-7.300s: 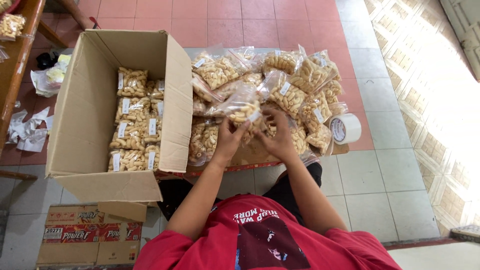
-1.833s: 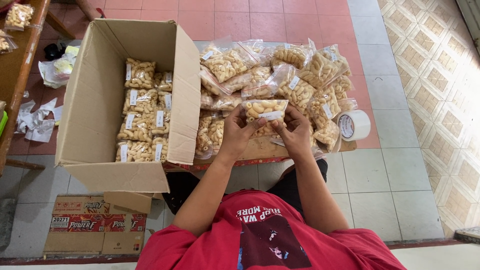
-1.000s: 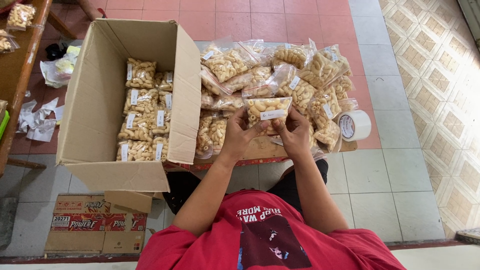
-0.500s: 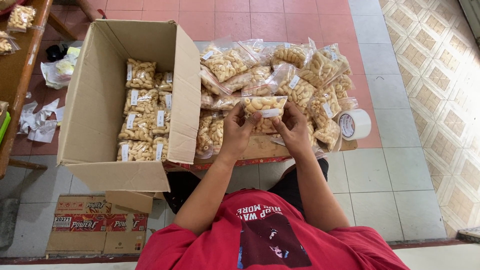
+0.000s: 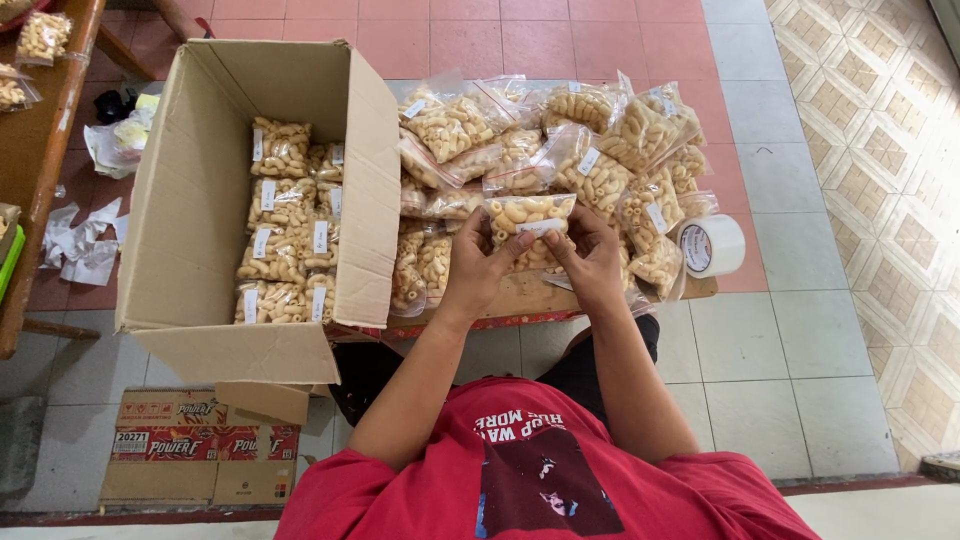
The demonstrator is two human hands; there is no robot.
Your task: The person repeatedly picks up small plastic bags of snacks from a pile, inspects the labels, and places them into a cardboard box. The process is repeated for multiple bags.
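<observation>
Over the near edge of the low board: we hold one clear bag of pale snacks point(image 5: 530, 222) in both hands, raised just above the heap.
Left hand point(image 5: 478, 266): grasping the bag's left side, thumb on the front near the small white label.
Right hand point(image 5: 590, 262): grasping the right side, fingers pinched at the lower edge of the bag.
Heap: many more filled bags point(image 5: 560, 150) lie piled across the board point(image 5: 520, 297), some leaning on each other, reaching to its far edge.
Left edge: an open cardboard box point(image 5: 200, 200) stands touching the board, with labelled bags stacked in rows inside.
Right corner: a roll of white tape point(image 5: 710, 245) sits half over the corner.
Floor: a flattened carton point(image 5: 200, 445) lies below the box.
Risk: we judge a hard pinch could crush the brittle pieces or split the seal; a loose one could drop the bag.
Risk, heap: an elbow brushing the pile could slide bags off the right edge, and could knock the tape off too.
</observation>
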